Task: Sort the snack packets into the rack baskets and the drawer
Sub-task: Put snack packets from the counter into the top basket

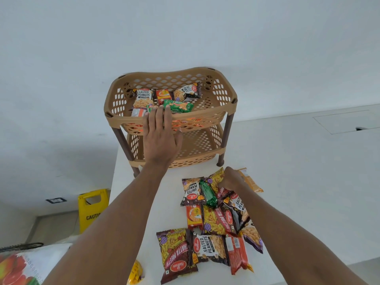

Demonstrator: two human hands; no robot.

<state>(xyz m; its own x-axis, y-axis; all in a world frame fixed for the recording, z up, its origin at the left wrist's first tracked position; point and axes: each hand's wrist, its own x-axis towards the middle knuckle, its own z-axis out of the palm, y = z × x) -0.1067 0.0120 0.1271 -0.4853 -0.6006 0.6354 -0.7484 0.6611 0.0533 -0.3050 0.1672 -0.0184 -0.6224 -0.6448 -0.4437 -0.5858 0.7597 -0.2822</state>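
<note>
A two-tier tan rack (228, 128) with brown legs is set at the far end of a white table (287, 182), close to the wall. Its top basket (115, 103) is seen to hold two salted-peanut packets (143, 98), an orange packet (163, 96) between them, a green biscuit packet (181, 105) lying across the front, and a white-and-orange packet (137, 112) at the near left. More orange packets are glimpsed through the perforated front of the top basket, though it cannot be told exactly where they rest. The lower basket (197, 145) is seen to be largely bare where it is visible. The left hand (159, 138) is stretched out flat over the near rim of the top basket, its fingers (167, 118) extended and held loosely together, the tips touching the left end of the green biscuit packet; nothing is pinched. The right hand (231, 179) is lowered onto the far end of a loose pile of snack packets (216, 221) on the table, with its fingers curled down upon a yellow packet (217, 178); whether that packet is actually gripped cannot be told. In the pile, peanut packets, khatta meetha packets (174, 254), a dark green roll (207, 194) and red and orange packets are overlapped. A yellow caution sign (92, 208) is stood on the floor to the left.
</note>
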